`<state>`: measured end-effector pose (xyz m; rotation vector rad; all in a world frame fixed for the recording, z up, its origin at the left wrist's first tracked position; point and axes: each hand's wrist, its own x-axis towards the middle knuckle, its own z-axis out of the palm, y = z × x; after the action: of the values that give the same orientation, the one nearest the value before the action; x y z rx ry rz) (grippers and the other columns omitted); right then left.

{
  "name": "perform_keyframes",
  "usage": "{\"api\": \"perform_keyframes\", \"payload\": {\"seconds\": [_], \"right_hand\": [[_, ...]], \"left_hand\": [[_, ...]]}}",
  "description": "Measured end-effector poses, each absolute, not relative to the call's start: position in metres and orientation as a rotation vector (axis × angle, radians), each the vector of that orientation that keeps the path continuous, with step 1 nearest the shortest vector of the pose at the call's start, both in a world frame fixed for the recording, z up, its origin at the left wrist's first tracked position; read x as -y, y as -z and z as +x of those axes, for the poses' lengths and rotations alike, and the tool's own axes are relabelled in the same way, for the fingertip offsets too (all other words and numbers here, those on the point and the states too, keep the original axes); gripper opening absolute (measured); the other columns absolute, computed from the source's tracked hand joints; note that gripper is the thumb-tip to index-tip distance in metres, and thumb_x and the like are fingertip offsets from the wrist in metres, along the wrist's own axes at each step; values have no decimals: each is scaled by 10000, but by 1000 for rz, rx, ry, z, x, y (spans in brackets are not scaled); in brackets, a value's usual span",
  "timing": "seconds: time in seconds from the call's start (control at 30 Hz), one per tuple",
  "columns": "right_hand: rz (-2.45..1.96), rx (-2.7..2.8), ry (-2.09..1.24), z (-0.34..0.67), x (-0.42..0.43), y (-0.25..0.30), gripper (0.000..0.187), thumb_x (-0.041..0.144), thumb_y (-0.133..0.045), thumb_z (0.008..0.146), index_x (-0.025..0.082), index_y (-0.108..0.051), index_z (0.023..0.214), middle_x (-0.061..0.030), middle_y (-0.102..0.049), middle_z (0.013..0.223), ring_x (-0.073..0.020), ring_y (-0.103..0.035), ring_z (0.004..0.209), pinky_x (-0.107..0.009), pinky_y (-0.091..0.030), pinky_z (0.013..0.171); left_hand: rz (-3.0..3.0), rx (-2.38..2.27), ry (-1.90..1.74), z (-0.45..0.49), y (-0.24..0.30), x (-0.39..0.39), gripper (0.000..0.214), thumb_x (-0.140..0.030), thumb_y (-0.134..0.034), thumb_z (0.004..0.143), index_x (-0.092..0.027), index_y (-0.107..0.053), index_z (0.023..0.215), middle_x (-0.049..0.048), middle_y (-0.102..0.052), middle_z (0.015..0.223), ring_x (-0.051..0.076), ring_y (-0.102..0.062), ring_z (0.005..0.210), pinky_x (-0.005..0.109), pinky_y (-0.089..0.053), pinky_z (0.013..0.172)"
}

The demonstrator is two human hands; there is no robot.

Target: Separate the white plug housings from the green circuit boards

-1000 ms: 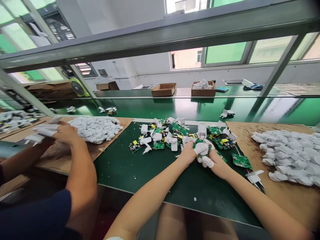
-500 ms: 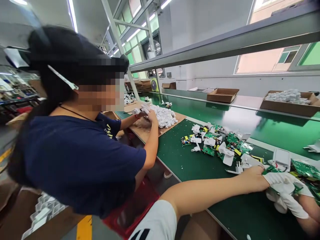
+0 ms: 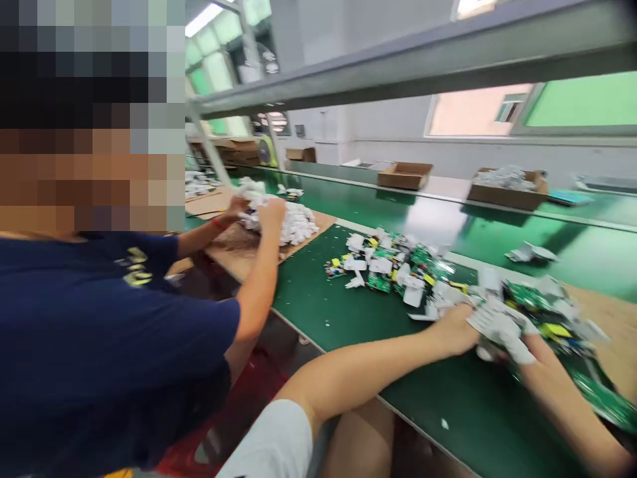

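Observation:
My left hand (image 3: 458,326) reaches in over the green table, white covers on its fingers, which are bent and closed. My right hand (image 3: 532,348), also with white finger covers, meets it from the right. Between and below the fingers is a small circuit board (image 3: 515,376) with white plastic about it, mostly hidden and blurred. Just behind my left hand lies a heap of green circuit boards with white plug housings (image 3: 381,265). More green boards (image 3: 530,297) with yellow parts lie behind and to the right of my right hand.
At left a co-worker in a dark blue shirt (image 3: 114,358) handles a pile of white plastic pieces (image 3: 298,226) on cardboard. Cardboard boxes (image 3: 405,176) stand along the far side. A grey rail (image 3: 378,73) crosses overhead. A loose white piece (image 3: 531,253) lies on the far green surface.
The view has swung right and closer to the co-worker, so the table contents appear shifted left. My hands remain together, still closed. The co-worker's hands stay over the white pile.

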<state>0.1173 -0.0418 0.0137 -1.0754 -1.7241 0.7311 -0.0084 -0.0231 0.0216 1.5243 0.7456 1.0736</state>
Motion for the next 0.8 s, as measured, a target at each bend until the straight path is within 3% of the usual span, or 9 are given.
{"api": "perform_keyframes", "payload": {"seconds": [0.17,0.33,0.47,0.57,0.67,0.8], "right_hand": [[-1246,1349,-943,102,50,-25,528,591,-462,677,164,-525,981,-74,-591,823,-215,-552,703,-354,-474,604],[-1326,1398,-583,110,50,-23,531,588,-340,763,147,-484,1022,-104,-571,919,-227,-531,836,-398,-432,759],[-1241,1722,-360,114,57,-26,541,538,-293,815,142,-372,1176,-142,-477,1121,-240,-435,1044,-420,-349,887],[-1198,1853,-228,114,64,-31,563,513,-237,840,128,-286,1247,-149,-468,1129,-232,-411,1079,-404,-354,892],[-1113,1971,-61,115,69,-39,544,471,-210,856,116,-271,1263,-139,-500,1088,-211,-447,1039,-353,-395,852],[-1274,2137,299,128,61,-58,409,360,-285,858,113,-463,1130,-134,-541,1031,-213,-489,958,-322,-406,813]], "left_hand": [[1589,-822,-1204,-16,-31,35,295,-353,-352,798,-155,-526,932,76,-578,992,187,-502,967,319,-341,919],[1462,-913,-1196,-19,-37,44,373,-370,-441,762,-144,-500,1053,92,-542,1089,201,-505,980,337,-375,896],[1345,-758,-1003,-15,-37,44,528,-414,-601,634,-142,-513,1077,88,-546,1090,225,-500,997,343,-367,915],[1180,-687,-1038,-14,-38,40,669,-361,-720,489,-136,-501,1080,87,-556,1072,236,-485,1026,337,-378,908],[1102,-721,-1055,-17,-39,37,623,-257,-770,406,-124,-545,971,82,-594,983,226,-529,957,284,-449,814],[880,-835,-1038,-20,-39,32,379,-278,-699,549,-113,-556,858,72,-618,861,157,-598,712,193,-495,537]]}}
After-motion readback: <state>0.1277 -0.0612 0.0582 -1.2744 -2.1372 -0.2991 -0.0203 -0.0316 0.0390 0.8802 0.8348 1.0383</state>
